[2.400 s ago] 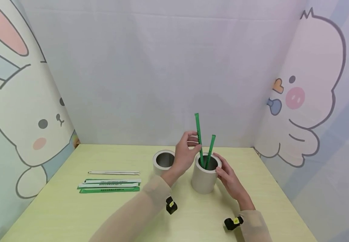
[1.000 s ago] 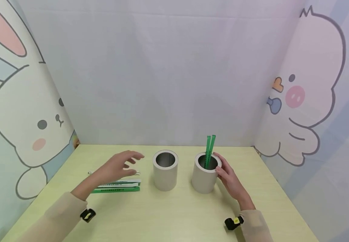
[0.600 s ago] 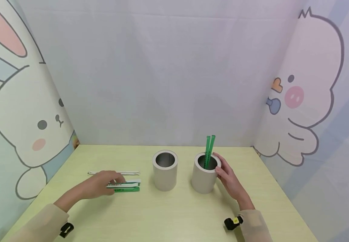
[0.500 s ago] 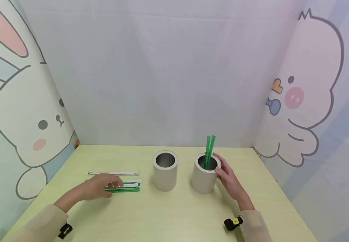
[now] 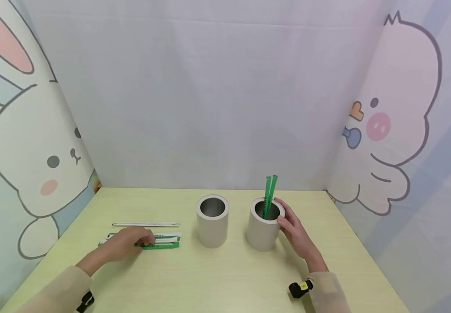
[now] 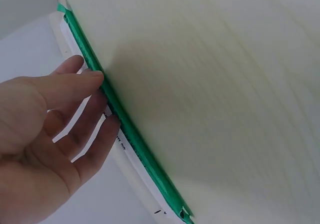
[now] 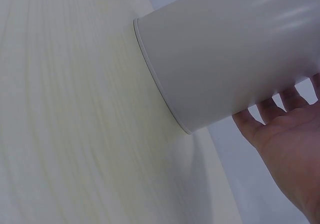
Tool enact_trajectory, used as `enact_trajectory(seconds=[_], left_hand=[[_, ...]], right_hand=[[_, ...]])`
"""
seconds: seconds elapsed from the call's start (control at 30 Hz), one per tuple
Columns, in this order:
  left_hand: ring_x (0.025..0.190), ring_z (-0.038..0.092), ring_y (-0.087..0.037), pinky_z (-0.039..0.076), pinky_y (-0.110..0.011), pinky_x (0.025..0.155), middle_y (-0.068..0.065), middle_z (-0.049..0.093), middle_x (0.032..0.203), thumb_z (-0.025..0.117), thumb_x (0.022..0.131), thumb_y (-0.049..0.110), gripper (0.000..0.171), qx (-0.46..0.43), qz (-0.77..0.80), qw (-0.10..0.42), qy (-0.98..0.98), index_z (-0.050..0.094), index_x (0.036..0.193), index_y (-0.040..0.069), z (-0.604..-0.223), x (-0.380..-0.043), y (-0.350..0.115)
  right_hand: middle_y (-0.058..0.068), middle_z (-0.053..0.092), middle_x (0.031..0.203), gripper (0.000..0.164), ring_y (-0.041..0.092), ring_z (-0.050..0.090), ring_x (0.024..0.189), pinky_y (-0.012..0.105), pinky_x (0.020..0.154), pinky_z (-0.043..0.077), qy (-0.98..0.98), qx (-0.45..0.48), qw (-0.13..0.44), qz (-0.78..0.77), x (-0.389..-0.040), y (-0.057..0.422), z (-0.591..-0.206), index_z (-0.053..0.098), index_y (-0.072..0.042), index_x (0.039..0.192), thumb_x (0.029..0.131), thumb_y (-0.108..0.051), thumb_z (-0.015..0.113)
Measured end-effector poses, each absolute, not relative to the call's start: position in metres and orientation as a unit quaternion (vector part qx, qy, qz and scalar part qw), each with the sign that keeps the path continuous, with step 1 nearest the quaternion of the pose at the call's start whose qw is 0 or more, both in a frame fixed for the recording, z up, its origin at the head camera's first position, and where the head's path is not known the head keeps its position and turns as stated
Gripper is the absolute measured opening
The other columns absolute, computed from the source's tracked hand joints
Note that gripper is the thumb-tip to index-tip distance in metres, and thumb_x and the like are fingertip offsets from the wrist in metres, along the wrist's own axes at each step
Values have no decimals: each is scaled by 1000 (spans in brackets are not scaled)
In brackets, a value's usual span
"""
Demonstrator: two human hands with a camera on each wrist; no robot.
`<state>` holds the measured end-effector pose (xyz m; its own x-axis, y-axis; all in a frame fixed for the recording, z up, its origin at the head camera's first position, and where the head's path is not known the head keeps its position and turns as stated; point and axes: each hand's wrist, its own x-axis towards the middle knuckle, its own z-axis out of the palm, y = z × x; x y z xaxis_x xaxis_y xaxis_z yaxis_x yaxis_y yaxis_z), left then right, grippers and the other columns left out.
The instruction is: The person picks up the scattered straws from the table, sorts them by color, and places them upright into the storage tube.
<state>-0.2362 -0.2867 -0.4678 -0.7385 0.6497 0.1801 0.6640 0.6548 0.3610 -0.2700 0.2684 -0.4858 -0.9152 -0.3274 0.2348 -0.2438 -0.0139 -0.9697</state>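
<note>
My left hand is over a small row of wrapped straws on the left of the table. Its thumb and fingers pinch the nearest one, a green-wrapped straw, which lies along the table; part of it is hidden by the hand. Beside it lie white-and-green wrapped straws. At the right, my right hand holds the side of a pale grey cup, fingers behind and thumb near the rim. Two green-wrapped straws stand in that cup, leaning slightly right.
A second pale grey cup stands upright between the straws and the held cup, its dark inside showing. Farther back on the left lies a thin white straw. A pale curtain hangs behind the light wooden table.
My left hand let go of a green straw in the right cup, moved left and down to the straws on the table, and its fingers closed there. The right hand stayed on the cup.
</note>
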Motion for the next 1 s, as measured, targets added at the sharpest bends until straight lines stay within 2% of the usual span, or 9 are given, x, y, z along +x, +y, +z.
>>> enact_trajectory(seconds=[0.57, 0.8, 1.0], left_hand=[[82, 56, -7, 52, -28, 70, 8, 66, 93, 72, 78, -24, 49, -379, -215, 17, -900, 72, 104, 18, -471, -237, -283], [92, 67, -11, 59, -30, 76, 7, 71, 104, 76, 89, -14, 45, -366, -256, 11, -895, 72, 119, 19, -456, -230, -265], [93, 68, -9, 59, -27, 74, 6, 72, 108, 73, 96, -6, 40, -349, -326, -7, -878, 70, 126, 21, -438, -225, -243]], right_hand=[[20, 14, 174, 61, 1, 42, 141, 15, 109, 42, 701, -212, 31, -681, -270, 269, -486, 17, -13, 170, 115, -20, 41], [20, 16, 174, 61, 1, 42, 141, 16, 109, 42, 702, -210, 28, -680, -272, 270, -487, 18, -13, 170, 115, -21, 42], [20, 16, 174, 61, 1, 43, 140, 16, 108, 42, 703, -206, 29, -680, -271, 269, -486, 18, -13, 170, 114, -21, 42]])
